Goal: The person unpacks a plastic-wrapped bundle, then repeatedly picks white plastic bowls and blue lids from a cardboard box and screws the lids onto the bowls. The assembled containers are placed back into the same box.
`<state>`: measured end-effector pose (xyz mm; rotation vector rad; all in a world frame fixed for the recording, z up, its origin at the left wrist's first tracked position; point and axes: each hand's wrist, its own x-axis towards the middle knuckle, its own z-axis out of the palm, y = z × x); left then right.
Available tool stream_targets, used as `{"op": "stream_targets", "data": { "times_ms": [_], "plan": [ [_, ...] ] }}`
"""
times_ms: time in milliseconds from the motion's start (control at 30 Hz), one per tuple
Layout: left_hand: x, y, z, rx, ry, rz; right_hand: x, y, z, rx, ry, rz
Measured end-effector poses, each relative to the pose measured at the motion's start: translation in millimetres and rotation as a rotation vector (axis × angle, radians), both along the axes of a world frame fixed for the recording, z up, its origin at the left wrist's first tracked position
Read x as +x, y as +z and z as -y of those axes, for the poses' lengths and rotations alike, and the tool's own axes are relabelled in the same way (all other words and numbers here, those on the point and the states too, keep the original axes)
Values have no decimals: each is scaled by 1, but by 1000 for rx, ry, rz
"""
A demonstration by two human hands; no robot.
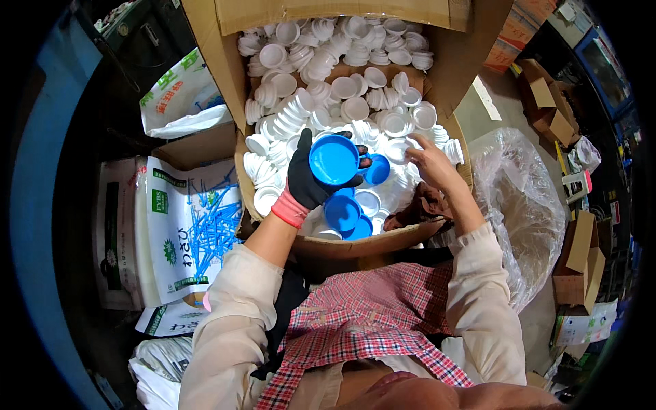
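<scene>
My left hand point(311, 171), in a black glove with a pink cuff, is closed around a shallow blue plastic cup or lid point(334, 159), its round opening facing up. My bare right hand point(434, 164) reaches over a heap of white round plastic pieces point(354, 109), fingers apart and slightly bent. Its fingertips are close beside a white piece point(398, 148); whether they touch it I cannot tell. Between and below my hands, more blue round pieces point(342, 212) lie on the white ones. A brown cloth point(420, 208) rests near my right wrist.
The heap fills a cardboard box point(376, 246) with raised flaps. To the left, thin blue plastic sticks point(212, 229) lie on a printed white bag point(160, 253). A clear plastic bag point(516, 205) bulges at the right, with open cartons point(579, 263) beyond it.
</scene>
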<state>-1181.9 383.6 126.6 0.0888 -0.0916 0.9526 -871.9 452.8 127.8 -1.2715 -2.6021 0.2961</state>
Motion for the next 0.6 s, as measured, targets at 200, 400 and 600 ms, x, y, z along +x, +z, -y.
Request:
{"op": "stream_targets", "data": {
  "times_ms": [200, 400, 600],
  "plan": [
    [29, -2, 0, 102, -103, 18, -49, 54, 64, -637, 26, -1135],
    [50, -5, -1, -47, -29, 9, -41, 36, 63, -905, 14, -1325],
    [52, 4, -8, -55, 147, -453, -19, 47, 62, -659, -5, -1266]
  ]
}}
